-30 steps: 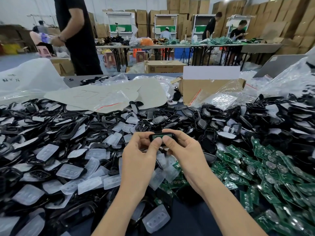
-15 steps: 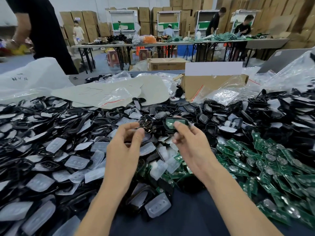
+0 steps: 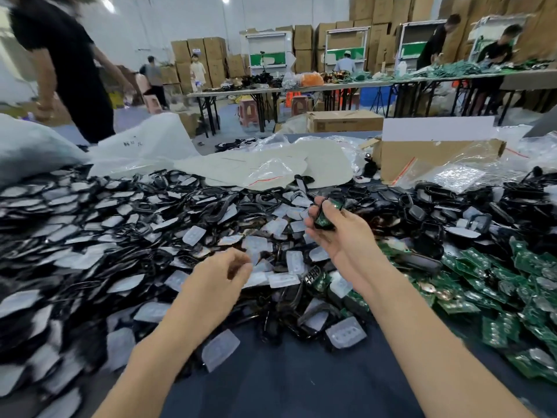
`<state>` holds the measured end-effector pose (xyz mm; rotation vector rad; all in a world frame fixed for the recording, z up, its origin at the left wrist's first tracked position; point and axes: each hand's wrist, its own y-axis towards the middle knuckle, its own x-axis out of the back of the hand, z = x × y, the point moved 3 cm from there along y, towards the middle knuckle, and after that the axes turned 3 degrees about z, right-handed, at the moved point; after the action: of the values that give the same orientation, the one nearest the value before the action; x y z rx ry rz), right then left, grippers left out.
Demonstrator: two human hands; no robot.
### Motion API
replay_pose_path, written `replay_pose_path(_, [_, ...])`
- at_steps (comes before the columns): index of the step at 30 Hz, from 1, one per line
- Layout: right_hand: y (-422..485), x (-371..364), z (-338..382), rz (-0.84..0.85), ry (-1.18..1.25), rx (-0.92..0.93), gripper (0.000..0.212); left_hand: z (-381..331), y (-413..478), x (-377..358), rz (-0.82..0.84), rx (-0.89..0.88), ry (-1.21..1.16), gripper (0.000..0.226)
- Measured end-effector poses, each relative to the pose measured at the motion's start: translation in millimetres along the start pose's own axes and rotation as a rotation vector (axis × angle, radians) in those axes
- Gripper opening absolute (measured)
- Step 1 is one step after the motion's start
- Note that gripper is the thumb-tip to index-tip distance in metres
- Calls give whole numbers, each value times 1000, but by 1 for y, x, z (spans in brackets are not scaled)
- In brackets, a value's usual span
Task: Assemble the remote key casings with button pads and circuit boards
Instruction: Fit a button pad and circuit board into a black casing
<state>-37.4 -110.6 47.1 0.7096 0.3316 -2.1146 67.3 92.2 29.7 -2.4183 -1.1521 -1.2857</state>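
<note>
Up-right of left hand (image 3: 220, 276), loosely curled and empty, right hand (image 3: 340, 236) grips casing (image 3: 329, 226) holding circuit board (image 3: 321, 219); best kept level, board seated.

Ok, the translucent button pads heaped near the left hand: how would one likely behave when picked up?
Probably light and a bit floppy: each button pad looks thin, translucent and moulded, like soft rubber. Likely not fragile, since they lie tossed in a loose pile with black casings. They look flat, so unlikely to roll.
</note>
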Motion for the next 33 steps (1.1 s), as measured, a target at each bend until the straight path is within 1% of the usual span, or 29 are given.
replay_pose_path(2, [-1,-16,-9,-7,-4,5,15,1,-4,-1,38,-56,120,7])
replay_pose_path(4, [-2,-29,-17,-6,-16,19,13,2,-6,-1,81,-89,217,22])
replay_pose_path(6, [-4,-39,-23,-3,-42,27,11,3,-7,-1,116,-122,343,30])
replay_pose_path(9, [-5,-47,-28,1,-74,30,10,0,-7,-3,138,-184,501,30])
replay_pose_path(11, [-4,-50,-30,-3,-86,30,9,1,-7,-3,138,-212,523,28])
replay_pose_path(12, [-4,-51,-31,-7,-90,29,10,3,-7,-1,132,-220,492,27])
replay_pose_path(14, [-2,-55,-34,-11,-98,25,10,7,-6,6,107,-209,357,24])
replay_pose_path(18, [3,-75,-44,11,-138,25,13,25,1,33,11,-112,107,11])
replay_pose_path(20, [6,-92,-53,38,-156,19,15,38,5,53,-39,-60,63,9])
replay_pose_path(23, [12,-121,-67,83,-169,1,14,60,10,86,-110,29,55,9])
replay_pose_path(28, [24,-174,-82,125,-162,-26,12,111,20,144,-251,240,95,21])
replay_pose_path(33, [37,-215,-97,192,-194,-16,8,178,30,194,-293,444,185,27])
